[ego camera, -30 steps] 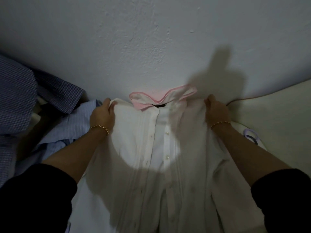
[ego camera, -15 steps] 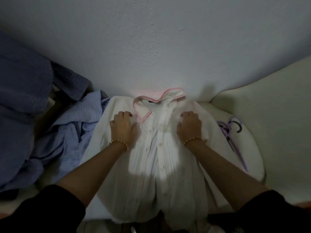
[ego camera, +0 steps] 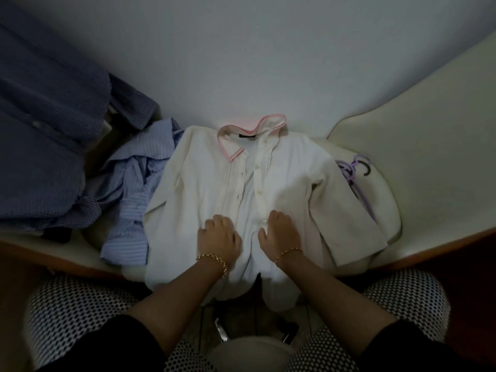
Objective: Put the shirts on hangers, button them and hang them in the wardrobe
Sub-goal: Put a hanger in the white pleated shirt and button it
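Plainly, the left hand (ego camera: 218, 234) and right hand (ego camera: 279, 233) lay curled on the white shirt (ego camera: 193, 183) at the white surface's (ego camera: 386, 210) near edge. I couldn't tell whether they gripped cloth, and the dark collar label (ego camera: 248, 136) was unreadable.

Three shirts show: one white shirt (ego camera: 209, 189) with a pink-edged collar, one light blue striped shirt (ego camera: 131, 200) and one dark blue checked shirt (ego camera: 45, 146), though that dark heap may hold more than one garment. One lilac hanger (ego camera: 362, 197) is plain. A dark hook (ego camera: 367, 169) beside it suggests a second. Two hands show, the left hand (ego camera: 218, 234) and the right hand (ego camera: 280, 232), each wearing one gold bracelet (ego camera: 213, 260).
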